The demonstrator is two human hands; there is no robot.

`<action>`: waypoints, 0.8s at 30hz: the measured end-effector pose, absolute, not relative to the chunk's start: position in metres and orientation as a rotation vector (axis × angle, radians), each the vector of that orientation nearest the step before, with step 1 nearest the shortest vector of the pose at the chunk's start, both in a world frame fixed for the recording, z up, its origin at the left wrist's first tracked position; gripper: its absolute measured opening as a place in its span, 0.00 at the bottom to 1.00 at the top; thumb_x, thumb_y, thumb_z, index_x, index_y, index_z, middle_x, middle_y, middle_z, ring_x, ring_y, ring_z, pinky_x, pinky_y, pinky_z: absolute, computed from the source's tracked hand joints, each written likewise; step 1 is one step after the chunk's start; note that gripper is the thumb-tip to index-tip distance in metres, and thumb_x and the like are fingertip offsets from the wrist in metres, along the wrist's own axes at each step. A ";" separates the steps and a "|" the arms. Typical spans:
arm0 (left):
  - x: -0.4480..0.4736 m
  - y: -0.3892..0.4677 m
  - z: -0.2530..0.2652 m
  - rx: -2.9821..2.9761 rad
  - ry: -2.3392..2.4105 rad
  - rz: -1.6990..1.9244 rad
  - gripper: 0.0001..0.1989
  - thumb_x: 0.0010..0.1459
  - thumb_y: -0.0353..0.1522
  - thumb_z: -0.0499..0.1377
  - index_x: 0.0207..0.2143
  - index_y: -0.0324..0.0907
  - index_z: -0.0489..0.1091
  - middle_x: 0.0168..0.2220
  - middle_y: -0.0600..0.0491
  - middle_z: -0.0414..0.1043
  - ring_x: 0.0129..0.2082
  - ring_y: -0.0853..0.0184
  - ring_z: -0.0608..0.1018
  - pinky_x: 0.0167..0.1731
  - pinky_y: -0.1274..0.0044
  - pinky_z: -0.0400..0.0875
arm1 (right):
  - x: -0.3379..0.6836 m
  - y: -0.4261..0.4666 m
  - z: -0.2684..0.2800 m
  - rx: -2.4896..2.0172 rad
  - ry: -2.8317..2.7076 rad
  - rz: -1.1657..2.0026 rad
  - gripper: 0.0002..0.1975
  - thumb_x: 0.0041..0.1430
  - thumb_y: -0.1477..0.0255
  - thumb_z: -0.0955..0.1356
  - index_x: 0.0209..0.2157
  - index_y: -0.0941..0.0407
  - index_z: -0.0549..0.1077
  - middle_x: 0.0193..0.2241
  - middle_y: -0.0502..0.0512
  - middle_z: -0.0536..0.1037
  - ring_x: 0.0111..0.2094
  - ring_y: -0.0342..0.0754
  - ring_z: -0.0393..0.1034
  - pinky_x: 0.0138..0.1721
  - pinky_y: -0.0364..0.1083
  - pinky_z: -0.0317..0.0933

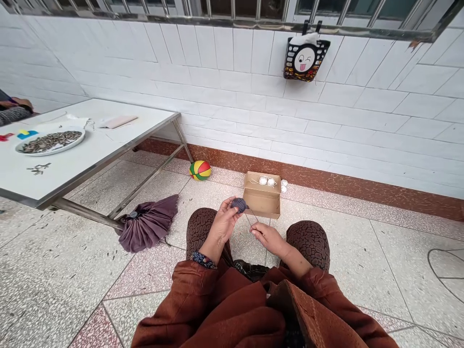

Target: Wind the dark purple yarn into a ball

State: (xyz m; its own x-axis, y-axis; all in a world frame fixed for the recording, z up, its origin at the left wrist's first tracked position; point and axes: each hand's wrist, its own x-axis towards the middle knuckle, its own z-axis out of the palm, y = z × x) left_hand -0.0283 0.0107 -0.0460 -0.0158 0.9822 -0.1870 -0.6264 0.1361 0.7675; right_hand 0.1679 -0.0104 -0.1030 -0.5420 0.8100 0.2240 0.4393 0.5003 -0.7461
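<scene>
A small ball of dark grey-blue yarn [238, 205] is held in the fingers of my left hand [225, 220], above the gap between my knees. From the ball a strand of yarn [254, 214] runs across to my right hand [267, 236], whose fingers are pinched on it. Just beyond both hands, an open cardboard box [263, 205] lies on the floor with its lid folded back. White round pieces with string [267, 181] lie on the lid, and smaller white pieces [284, 185] sit beside it.
At left stands a white table [119, 137] with a plate of sunflower seeds [80, 138] on it. A folded purple umbrella [148, 224] and a striped ball [200, 170] are on the floor near its legs. A black basket [290, 72] hangs from the window bars. Another person's arm [14, 113] shows far left.
</scene>
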 end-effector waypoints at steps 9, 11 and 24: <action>-0.020 0.007 -0.062 1.133 1.074 1.122 0.34 0.40 0.25 0.69 0.53 0.44 0.69 0.42 0.52 0.69 0.36 0.67 0.73 0.37 0.75 0.66 | 0.178 -0.011 -0.050 -0.903 -2.283 0.503 0.15 0.74 0.64 0.60 0.42 0.53 0.76 0.34 0.56 0.76 0.35 0.49 0.73 0.39 0.46 0.66; -0.019 0.004 -0.062 1.196 0.989 1.004 0.35 0.42 0.25 0.69 0.55 0.45 0.68 0.42 0.52 0.68 0.36 0.67 0.72 0.37 0.75 0.66 | 0.185 -0.003 -0.043 -0.937 -2.226 0.453 0.15 0.74 0.64 0.61 0.41 0.54 0.77 0.33 0.57 0.76 0.35 0.49 0.72 0.38 0.46 0.66; -0.017 -0.001 -0.040 0.821 0.566 1.211 0.32 0.49 0.32 0.69 0.57 0.47 0.69 0.47 0.51 0.69 0.45 0.65 0.73 0.47 0.74 0.66 | 0.182 -0.003 -0.104 -1.135 -2.075 0.702 0.15 0.75 0.65 0.57 0.39 0.54 0.71 0.31 0.53 0.76 0.32 0.48 0.71 0.37 0.45 0.65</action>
State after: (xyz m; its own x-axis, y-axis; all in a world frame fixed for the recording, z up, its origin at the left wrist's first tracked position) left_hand -0.0175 -0.0014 -0.0399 0.2751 0.9605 0.0425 -0.5832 0.1316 0.8016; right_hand 0.1821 -0.0027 -0.1044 -0.4040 0.8669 0.2919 0.5114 0.4786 -0.7137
